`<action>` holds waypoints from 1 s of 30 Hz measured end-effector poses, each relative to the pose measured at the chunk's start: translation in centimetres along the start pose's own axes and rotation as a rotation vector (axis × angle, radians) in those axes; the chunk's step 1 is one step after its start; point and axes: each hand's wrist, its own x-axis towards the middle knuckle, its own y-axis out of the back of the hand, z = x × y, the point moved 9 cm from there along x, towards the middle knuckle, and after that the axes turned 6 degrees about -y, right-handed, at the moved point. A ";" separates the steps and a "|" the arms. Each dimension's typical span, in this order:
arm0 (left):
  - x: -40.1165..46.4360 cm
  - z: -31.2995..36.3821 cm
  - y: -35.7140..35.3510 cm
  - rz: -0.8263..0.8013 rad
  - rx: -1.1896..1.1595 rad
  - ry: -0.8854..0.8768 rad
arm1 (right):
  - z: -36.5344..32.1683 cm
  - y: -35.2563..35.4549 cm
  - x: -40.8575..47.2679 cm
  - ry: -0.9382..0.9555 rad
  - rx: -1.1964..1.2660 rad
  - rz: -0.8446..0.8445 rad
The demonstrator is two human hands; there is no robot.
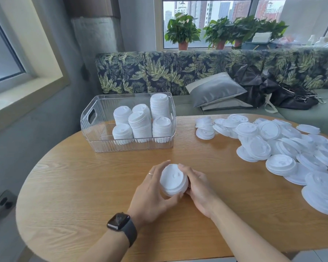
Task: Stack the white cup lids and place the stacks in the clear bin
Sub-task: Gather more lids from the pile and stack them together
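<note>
A short stack of white cup lids (173,179) sits between both my hands above the middle of the wooden table (83,195). My left hand (150,195) grips its left side with fingers and thumb curled round it. My right hand (199,188) holds its right side. The clear bin (95,118) stands at the back left of the table, with several lid stacks (140,127) upright in its right half. A big heap of loose white lids (284,148) spreads over the table's right side.
A leaf-patterned sofa (159,72) with grey cushions (216,89) and a black bag (284,91) runs behind the table. Potted plants (182,31) stand on the window sill. The bin's left half holds no stacks.
</note>
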 end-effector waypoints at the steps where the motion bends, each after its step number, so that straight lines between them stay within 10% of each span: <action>1: 0.0 -0.2 0.1 0.028 -0.008 0.013 | 0.1 -0.1 0.0 0.000 0.010 0.001; 30: 4.1 -0.6 0.5 0.004 0.127 -0.064 | -1.0 0.9 2.0 -0.038 0.158 0.019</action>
